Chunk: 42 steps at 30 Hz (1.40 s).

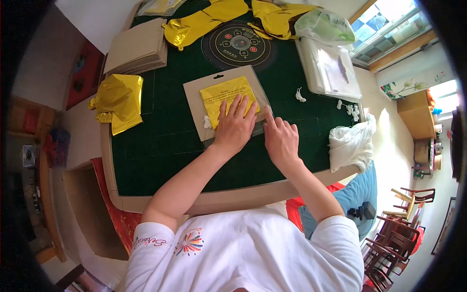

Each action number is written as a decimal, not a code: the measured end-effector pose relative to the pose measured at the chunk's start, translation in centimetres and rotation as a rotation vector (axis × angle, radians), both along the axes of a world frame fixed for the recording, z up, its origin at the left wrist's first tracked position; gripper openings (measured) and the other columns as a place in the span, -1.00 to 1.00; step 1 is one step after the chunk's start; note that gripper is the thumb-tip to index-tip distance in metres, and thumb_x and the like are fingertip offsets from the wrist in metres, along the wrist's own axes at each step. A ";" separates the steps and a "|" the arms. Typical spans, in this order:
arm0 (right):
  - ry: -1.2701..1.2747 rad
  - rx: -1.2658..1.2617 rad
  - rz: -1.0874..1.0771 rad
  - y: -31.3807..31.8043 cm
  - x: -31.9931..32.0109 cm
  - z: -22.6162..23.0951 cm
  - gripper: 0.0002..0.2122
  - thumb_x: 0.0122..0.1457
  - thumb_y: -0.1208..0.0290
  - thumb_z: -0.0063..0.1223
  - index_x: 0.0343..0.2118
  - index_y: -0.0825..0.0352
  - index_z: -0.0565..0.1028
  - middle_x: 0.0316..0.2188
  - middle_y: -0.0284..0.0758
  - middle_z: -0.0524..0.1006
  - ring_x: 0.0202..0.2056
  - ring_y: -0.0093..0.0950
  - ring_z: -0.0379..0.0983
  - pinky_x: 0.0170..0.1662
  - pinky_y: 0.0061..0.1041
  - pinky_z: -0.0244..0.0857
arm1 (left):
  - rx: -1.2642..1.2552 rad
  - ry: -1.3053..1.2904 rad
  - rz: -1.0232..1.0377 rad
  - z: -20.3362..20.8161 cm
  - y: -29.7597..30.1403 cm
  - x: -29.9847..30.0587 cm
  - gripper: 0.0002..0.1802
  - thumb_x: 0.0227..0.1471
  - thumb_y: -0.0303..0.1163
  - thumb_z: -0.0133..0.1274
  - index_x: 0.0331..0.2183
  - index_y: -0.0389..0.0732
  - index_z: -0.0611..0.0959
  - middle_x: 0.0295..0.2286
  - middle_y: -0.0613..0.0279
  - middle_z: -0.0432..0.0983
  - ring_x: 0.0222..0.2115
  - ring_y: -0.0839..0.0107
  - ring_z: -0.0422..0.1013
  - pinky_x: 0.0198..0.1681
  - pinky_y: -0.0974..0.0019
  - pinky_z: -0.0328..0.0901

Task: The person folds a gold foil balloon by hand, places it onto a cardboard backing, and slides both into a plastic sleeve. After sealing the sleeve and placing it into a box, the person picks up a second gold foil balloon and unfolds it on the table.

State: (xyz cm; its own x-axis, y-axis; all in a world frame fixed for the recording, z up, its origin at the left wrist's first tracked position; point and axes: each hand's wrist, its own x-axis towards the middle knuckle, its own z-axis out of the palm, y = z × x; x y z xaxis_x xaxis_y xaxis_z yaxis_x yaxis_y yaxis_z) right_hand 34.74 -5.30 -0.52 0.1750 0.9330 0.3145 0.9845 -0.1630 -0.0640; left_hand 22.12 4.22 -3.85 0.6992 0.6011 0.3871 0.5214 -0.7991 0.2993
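A tan card (pixel 193 92) with a hang slot lies tilted on the green table, partly inside what looks like a clear plastic sleeve. Folded gold foil (pixel 221 95) with small print rests on the card, and a small bundle of white string (pixel 207 122) sits at its lower left. My left hand (pixel 235 127) presses flat on the foil, fingers stretched and slightly apart. Beside the card's right edge is my right hand (pixel 282 141), its index finger extended to the sleeve's edge and its other fingers loosely bent. It holds nothing that I can see.
Stacked tan cards (pixel 136 48) stand at the far left, above a gold foil piece (pixel 119 102). More gold foil balloons (pixel 206 24) lie along the back, near a round control panel (pixel 239 44). On the right are clear plastic sleeves (pixel 323 68) and a white string hank (pixel 351 143).
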 end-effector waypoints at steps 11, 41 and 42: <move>0.497 -0.079 -0.082 -0.1 -4.2 0.7 -0.59 0.17 0.44 -0.02 0.12 0.17 0.34 -0.45 -0.06 0.55 -0.39 -0.05 0.50 -0.34 -0.19 0.38 | 0.035 0.073 0.025 0.7 -1.2 -3.3 -0.53 0.10 -0.39 -0.03 0.08 -0.18 0.43 0.11 -0.03 0.25 0.18 0.06 0.13 0.20 -0.22 -0.04; 0.851 -0.244 -0.015 -1.1 0.2 4.7 -0.60 0.01 0.61 0.19 -0.08 0.27 0.31 -0.60 -0.34 0.43 -0.53 -0.53 0.38 -0.43 -0.51 0.29 | 0.014 0.033 -0.011 2.7 -2.2 -4.7 -0.47 0.04 -0.19 0.14 0.04 -0.11 0.48 0.11 0.07 0.27 0.20 0.17 0.12 0.23 -0.15 -0.05; 0.826 -0.223 -0.003 -1.2 0.3 4.8 -0.63 0.04 0.59 0.17 -0.08 0.27 0.33 -0.61 -0.34 0.42 -0.54 -0.53 0.37 -0.43 -0.50 0.29 | 0.013 0.034 -0.008 2.8 -2.2 -4.7 -0.47 0.04 -0.19 0.14 0.04 -0.11 0.48 0.11 0.07 0.27 0.20 0.17 0.12 0.23 -0.15 -0.05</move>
State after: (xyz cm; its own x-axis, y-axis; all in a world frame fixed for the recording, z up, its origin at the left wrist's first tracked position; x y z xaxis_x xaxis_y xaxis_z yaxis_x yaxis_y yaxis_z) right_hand 35.02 -6.46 4.25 0.2694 0.9572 -0.1059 0.6356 -0.2593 -0.7272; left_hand 17.46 2.02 -1.04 0.7168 0.5903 0.3711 0.5245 -0.8072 0.2708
